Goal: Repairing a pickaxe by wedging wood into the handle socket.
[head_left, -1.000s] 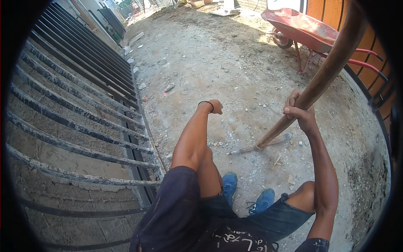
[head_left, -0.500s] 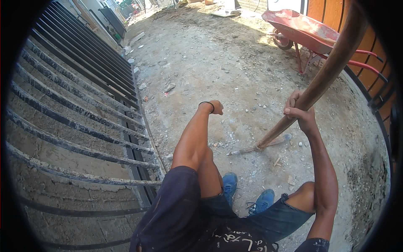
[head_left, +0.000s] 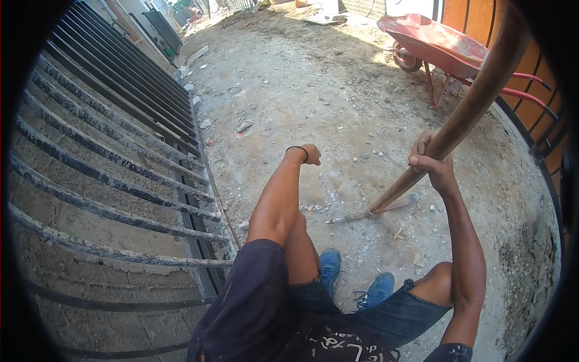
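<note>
My right hand (head_left: 428,160) grips the long wooden handle (head_left: 470,90) of a pickaxe, which rises diagonally to the upper right. Its metal head (head_left: 405,203) rests on the rubbly ground at the handle's foot. My left arm lies over my left knee; the left hand (head_left: 310,154), with a dark band at its wrist, hangs with fingers curled and nothing visible in it. My blue shoes (head_left: 377,289) are on the ground below.
A barred metal gate or fence (head_left: 108,187) runs along the left. A red wheelbarrow (head_left: 416,33) stands at upper right beside an orange panelled gate (head_left: 455,18). Stones and debris are scattered over the dirt ground (head_left: 289,96), which leads to further objects in the distance.
</note>
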`<state>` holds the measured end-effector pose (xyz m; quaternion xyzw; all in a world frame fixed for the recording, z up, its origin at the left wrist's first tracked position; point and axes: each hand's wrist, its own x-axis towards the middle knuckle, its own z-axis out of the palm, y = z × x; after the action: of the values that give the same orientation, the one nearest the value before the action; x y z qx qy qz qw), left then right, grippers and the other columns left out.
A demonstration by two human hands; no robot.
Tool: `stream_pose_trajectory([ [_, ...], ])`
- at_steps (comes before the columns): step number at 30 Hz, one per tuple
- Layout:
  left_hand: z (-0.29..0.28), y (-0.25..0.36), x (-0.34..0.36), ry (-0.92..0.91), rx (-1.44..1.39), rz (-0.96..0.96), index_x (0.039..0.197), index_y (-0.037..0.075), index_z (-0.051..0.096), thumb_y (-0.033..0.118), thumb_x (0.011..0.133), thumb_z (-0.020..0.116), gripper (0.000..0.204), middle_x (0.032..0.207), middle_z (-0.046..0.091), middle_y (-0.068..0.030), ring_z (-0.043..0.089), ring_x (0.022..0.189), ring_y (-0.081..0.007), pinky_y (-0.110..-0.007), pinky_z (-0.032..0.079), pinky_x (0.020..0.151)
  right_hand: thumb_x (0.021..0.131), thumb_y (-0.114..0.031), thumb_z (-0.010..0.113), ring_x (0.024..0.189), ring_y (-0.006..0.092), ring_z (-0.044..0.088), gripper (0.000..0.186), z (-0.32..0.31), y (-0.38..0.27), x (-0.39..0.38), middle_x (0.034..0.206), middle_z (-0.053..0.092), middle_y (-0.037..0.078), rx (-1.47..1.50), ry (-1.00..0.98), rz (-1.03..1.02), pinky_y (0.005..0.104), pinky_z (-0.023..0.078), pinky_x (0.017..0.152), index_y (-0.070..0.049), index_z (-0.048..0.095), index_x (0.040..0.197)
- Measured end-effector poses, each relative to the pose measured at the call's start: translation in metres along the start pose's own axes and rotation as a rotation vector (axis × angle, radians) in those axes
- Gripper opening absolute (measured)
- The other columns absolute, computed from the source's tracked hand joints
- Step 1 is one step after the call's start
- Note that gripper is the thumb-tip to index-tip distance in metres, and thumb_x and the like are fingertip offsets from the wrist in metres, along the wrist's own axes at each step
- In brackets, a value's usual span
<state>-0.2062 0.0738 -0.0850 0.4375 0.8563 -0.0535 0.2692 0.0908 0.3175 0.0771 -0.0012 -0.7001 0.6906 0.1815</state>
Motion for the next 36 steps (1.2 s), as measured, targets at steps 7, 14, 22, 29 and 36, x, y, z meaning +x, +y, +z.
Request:
stream_pose_trajectory([
  [7, 0.0013, -0.0015, 0.0040, -0.009, 0.034, 0.011, 0.113, 0.008, 0.068, 0.037, 0.085, 0.057, 0.041, 0.116, 0.066, -0.0145, 0.062, 0.108, -0.0312, -0.042, 0.049, 0.093, 0.067, -0.015, 0.073, 0.059, 0.0112, 0.050, 0.026, -0.0005, -0.0001, -0.0004, 0.063, 0.049, 0.001, -0.009, 0.004, 0.000, 0.0260, 0.041, 0.059, -0.009, 0.049, 0.073],
  [14, 0.0035, -0.0034, 0.0084, -0.006, 0.067, 0.036, 0.112, 0.008, 0.069, 0.038, 0.086, 0.055, 0.042, 0.115, 0.067, -0.0136, 0.062, 0.107, -0.0311, -0.041, 0.049, 0.092, 0.067, -0.015, 0.073, 0.059, 0.0111, 0.050, 0.026, -0.0009, 0.0004, -0.0001, 0.063, 0.049, 0.001, -0.014, 0.009, 0.004, 0.0259, 0.040, 0.059, -0.009, 0.049, 0.073],
  [22, 0.0018, -0.0015, 0.0048, -0.006, 0.100, 0.051, 0.111, 0.009, 0.069, 0.038, 0.085, 0.054, 0.042, 0.115, 0.067, -0.0126, 0.063, 0.106, -0.0299, -0.040, 0.049, 0.091, 0.066, -0.015, 0.073, 0.060, 0.0106, 0.049, 0.026, 0.0002, -0.0012, -0.0007, 0.064, 0.048, 0.000, -0.015, 0.019, 0.020, 0.0259, 0.040, 0.059, -0.010, 0.048, 0.073],
  [29, 0.0041, -0.0054, 0.0062, 0.002, 0.118, 0.061, 0.106, 0.007, 0.071, 0.037, 0.086, 0.052, 0.040, 0.109, 0.069, -0.0137, 0.064, 0.101, -0.0310, -0.040, 0.050, 0.089, 0.066, -0.015, 0.074, 0.061, 0.0107, 0.050, 0.027, 0.0006, 0.0010, -0.0003, 0.066, 0.048, 0.000, -0.002, 0.015, 0.013, 0.0257, 0.040, 0.059, -0.010, 0.049, 0.074],
  [36, 0.0055, -0.0052, 0.0095, 0.001, 0.131, 0.061, 0.106, 0.007, 0.071, 0.038, 0.086, 0.053, 0.041, 0.108, 0.069, -0.0146, 0.065, 0.101, -0.0314, -0.040, 0.050, 0.088, 0.066, -0.015, 0.074, 0.060, 0.0107, 0.050, 0.027, -0.0001, 0.0005, -0.0007, 0.065, 0.049, 0.000, -0.021, 0.015, 0.012, 0.0255, 0.040, 0.059, -0.010, 0.049, 0.074],
])
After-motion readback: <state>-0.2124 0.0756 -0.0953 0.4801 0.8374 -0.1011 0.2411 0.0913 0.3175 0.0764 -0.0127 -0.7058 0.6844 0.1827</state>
